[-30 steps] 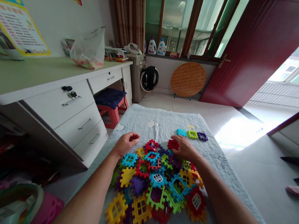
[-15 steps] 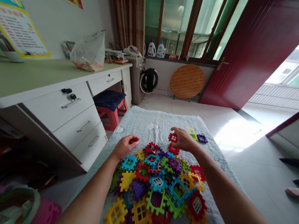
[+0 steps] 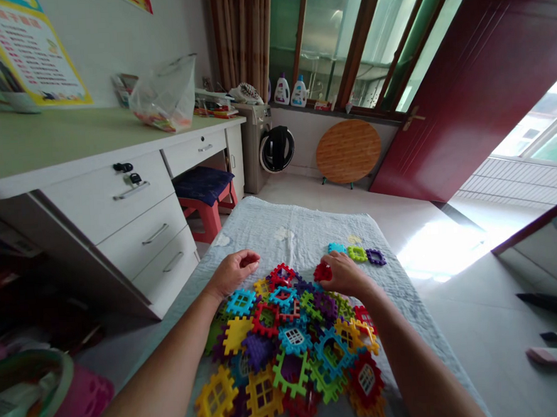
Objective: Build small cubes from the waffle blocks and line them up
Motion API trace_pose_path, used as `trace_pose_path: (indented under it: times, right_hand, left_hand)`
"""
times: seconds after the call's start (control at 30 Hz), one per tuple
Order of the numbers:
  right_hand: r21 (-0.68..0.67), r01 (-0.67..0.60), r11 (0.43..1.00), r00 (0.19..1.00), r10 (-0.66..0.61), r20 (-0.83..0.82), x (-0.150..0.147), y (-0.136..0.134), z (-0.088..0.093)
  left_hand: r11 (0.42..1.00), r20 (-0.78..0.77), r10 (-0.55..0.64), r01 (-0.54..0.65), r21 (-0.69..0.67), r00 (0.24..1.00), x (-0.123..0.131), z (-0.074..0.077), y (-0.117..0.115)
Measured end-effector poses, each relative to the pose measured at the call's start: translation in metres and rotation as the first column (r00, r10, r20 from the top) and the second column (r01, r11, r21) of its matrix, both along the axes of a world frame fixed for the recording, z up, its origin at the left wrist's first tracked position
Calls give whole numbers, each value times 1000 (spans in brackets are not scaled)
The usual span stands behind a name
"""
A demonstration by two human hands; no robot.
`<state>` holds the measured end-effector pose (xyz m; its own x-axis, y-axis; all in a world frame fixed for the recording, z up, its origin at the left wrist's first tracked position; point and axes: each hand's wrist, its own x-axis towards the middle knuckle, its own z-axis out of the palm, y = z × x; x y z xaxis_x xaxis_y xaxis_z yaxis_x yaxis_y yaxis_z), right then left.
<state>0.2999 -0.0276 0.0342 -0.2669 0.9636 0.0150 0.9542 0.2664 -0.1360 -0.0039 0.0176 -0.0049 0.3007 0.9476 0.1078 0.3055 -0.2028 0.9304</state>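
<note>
The right hand (image 3: 343, 272) has its fingers closed on a red tile (image 3: 322, 271) at the far edge of the tile pile (image 3: 291, 343); the left hand (image 3: 232, 271) rests loosely curled and holding nothing, on the blanket (image 3: 279, 224) just beyond the pile's left corner; three loose tiles (image 3: 357, 253) lie in a row near the blanket's right edge; bare blanket stretches beyond both hands.

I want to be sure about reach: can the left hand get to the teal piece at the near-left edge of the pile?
Probably yes. The left hand rests loosely curled on the blanket, just beyond the teal piece, with nothing between them.
</note>
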Motion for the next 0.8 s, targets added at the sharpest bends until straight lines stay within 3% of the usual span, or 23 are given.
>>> trace_pose_path:
  times: [0.2, 0.4, 0.6, 0.8]
  right_hand:
    - [-89, 9, 996, 1000, -12, -28, -7, 9, 4]
    - [-92, -29, 995, 999, 30, 12, -11, 14, 3]
    - [31, 32, 999, 998, -34, 59, -7, 52, 22]
    - [-72, 29, 997, 996, -23, 88, -7, 83, 14]
  left_hand:
    - [1000, -4, -1, 1, 0, 1000, 0, -1, 1]
    - [1000, 1, -3, 3, -16, 1000, 1, 3, 0]
    - [1000, -17, -13, 13, -22, 1000, -1, 3, 0]
    - [1000, -28, 3, -4, -16, 1000, 0, 6, -2]
